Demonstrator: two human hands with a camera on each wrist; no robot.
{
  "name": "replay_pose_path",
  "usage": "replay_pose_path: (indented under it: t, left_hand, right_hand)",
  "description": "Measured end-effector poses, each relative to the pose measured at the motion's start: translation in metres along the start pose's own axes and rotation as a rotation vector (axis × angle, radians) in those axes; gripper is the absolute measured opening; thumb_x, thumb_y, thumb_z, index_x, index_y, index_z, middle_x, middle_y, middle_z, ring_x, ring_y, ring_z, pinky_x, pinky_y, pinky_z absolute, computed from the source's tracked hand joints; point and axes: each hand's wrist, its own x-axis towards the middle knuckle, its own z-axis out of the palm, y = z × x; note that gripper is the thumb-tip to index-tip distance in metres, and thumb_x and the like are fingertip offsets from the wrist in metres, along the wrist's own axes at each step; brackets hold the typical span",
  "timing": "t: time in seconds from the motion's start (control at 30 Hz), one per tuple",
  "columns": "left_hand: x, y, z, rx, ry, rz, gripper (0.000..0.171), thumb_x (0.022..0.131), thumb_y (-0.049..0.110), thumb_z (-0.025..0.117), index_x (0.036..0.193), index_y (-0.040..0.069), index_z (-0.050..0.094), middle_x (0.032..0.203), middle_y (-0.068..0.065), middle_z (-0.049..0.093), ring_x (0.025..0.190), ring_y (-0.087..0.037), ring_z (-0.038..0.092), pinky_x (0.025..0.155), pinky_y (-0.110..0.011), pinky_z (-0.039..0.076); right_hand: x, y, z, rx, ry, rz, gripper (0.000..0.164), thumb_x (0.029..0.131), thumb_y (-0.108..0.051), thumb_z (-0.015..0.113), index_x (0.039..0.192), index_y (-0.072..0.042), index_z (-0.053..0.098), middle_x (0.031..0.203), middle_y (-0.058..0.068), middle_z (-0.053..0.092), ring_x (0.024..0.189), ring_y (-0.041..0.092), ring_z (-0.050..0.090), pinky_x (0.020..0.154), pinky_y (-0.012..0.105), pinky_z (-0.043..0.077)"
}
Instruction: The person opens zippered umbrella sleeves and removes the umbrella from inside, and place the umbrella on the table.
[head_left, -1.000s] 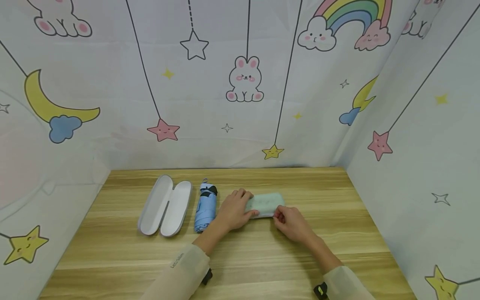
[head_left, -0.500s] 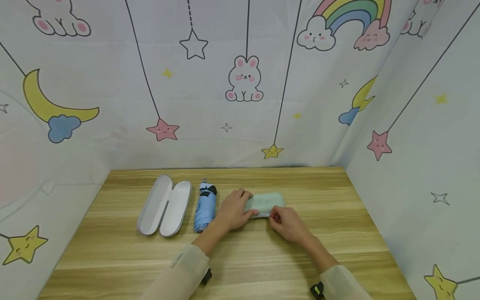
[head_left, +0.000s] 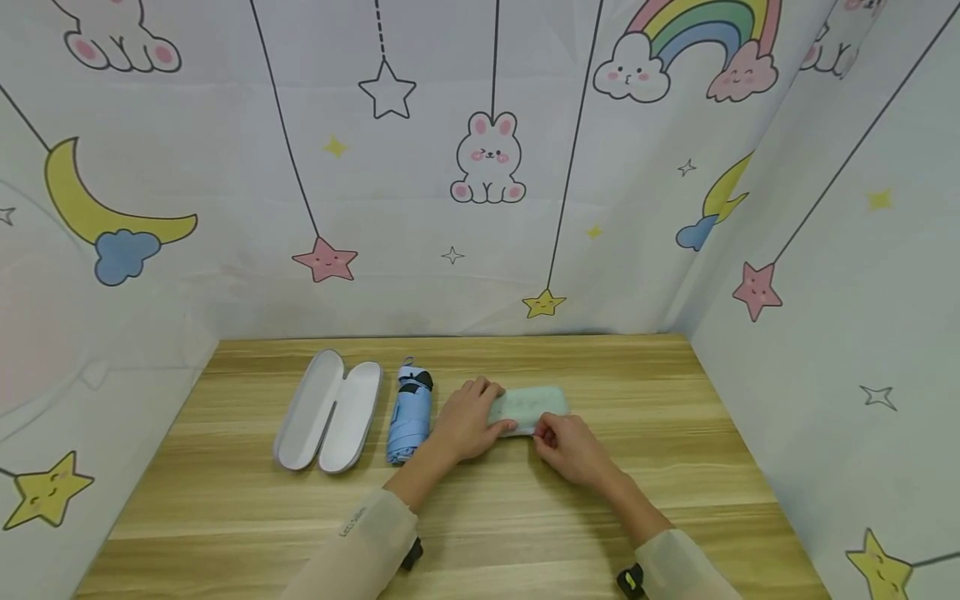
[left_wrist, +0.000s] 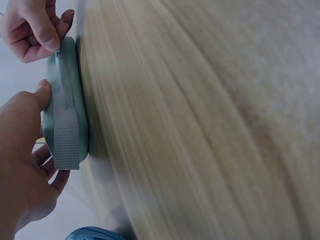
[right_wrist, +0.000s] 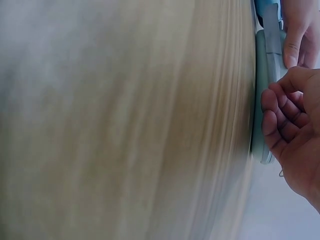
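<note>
A pale green zippered case (head_left: 534, 403) lies on the table in the head view. My left hand (head_left: 467, 421) grips its left end, thumb at the near top edge and fingers reaching round the far side. In the left wrist view a grey ribbed zipper band (left_wrist: 66, 132) runs along the case's side. My right hand (head_left: 573, 447) pinches the zipper pull (left_wrist: 59, 55) between thumb and forefinger at the near edge. Its other fingers curl beside the case in the right wrist view. The pull itself is mostly hidden by the fingertips there.
Left of the case lies a folded blue umbrella (head_left: 410, 421) with a black band. Farther left, a hinged hard case (head_left: 351, 421) with a white lining lies spread apart. Printed cloth walls (head_left: 420, 292) border the wooden table (head_left: 517, 517) at the back and sides.
My right hand has slid left along the near edge of the green case, carrying the zipper pull. My left hand keeps its grip in the same place.
</note>
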Motion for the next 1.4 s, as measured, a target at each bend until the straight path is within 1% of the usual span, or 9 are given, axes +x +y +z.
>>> replay_pose_path:
  t: [0.37, 0.7, 0.93, 1.07, 1.2, 1.4]
  left_hand:
    - [0.001, -0.001, 0.001, 0.004, 0.005, 0.0, 0.061, 0.1, 0.057, 0.068, 0.142, 0.013, 0.06, 0.131, -0.008, 0.059, 0.121, -0.028, 0.058, 0.099, -0.046, 0.051]
    - [0.0, 0.0, 0.0, 0.005, 0.012, -0.001, 0.06, 0.1, 0.056, 0.068, 0.142, 0.013, 0.06, 0.132, -0.008, 0.059, 0.121, -0.028, 0.058, 0.099, -0.046, 0.051]
    - [-0.001, 0.0, -0.001, 0.003, 0.019, 0.002, 0.06, 0.1, 0.056, 0.069, 0.141, 0.013, 0.061, 0.132, -0.008, 0.06, 0.12, -0.028, 0.058, 0.099, -0.046, 0.052]
    - [-0.001, 0.0, -0.001, 0.004, 0.021, 0.008, 0.06, 0.1, 0.055, 0.069, 0.14, 0.012, 0.06, 0.131, -0.009, 0.06, 0.119, -0.028, 0.059, 0.098, -0.046, 0.052]
    - [-0.001, -0.001, 0.0, 0.006, 0.028, 0.015, 0.06, 0.1, 0.056, 0.069, 0.14, 0.013, 0.06, 0.13, -0.008, 0.06, 0.119, -0.028, 0.059, 0.098, -0.046, 0.052]
    - [0.0, -0.002, 0.003, 0.01, 0.034, 0.015, 0.06, 0.099, 0.057, 0.069, 0.14, 0.014, 0.061, 0.131, -0.008, 0.06, 0.122, -0.029, 0.058, 0.097, -0.047, 0.052]
  right_hand:
    - [0.003, -0.005, 0.005, 0.005, -0.02, -0.002, 0.014, 0.093, -0.004, 0.073, 0.087, -0.014, 0.066, 0.074, -0.011, 0.06, 0.066, 0.0, 0.055, 0.059, 0.022, 0.05]
    - [0.005, -0.007, 0.006, 0.005, -0.022, -0.003, 0.014, 0.093, -0.004, 0.073, 0.087, -0.014, 0.066, 0.073, -0.011, 0.06, 0.066, 0.0, 0.055, 0.06, 0.022, 0.05]
    - [0.006, -0.01, 0.008, 0.007, -0.039, 0.014, 0.014, 0.093, -0.004, 0.072, 0.087, -0.014, 0.066, 0.073, -0.012, 0.059, 0.065, 0.0, 0.054, 0.059, 0.022, 0.049]
    - [0.007, -0.013, 0.009, 0.025, -0.049, 0.019, 0.013, 0.093, -0.004, 0.072, 0.087, -0.014, 0.066, 0.073, -0.011, 0.06, 0.065, 0.001, 0.055, 0.059, 0.023, 0.05]
    - [0.008, -0.014, 0.011, 0.028, -0.057, 0.01, 0.013, 0.095, -0.004, 0.071, 0.088, -0.014, 0.067, 0.074, -0.011, 0.06, 0.065, 0.001, 0.055, 0.058, 0.023, 0.049]
    - [0.009, -0.016, 0.014, 0.019, -0.061, -0.039, 0.009, 0.097, -0.004, 0.071, 0.091, -0.01, 0.069, 0.076, -0.01, 0.063, 0.065, 0.0, 0.056, 0.059, 0.023, 0.051]
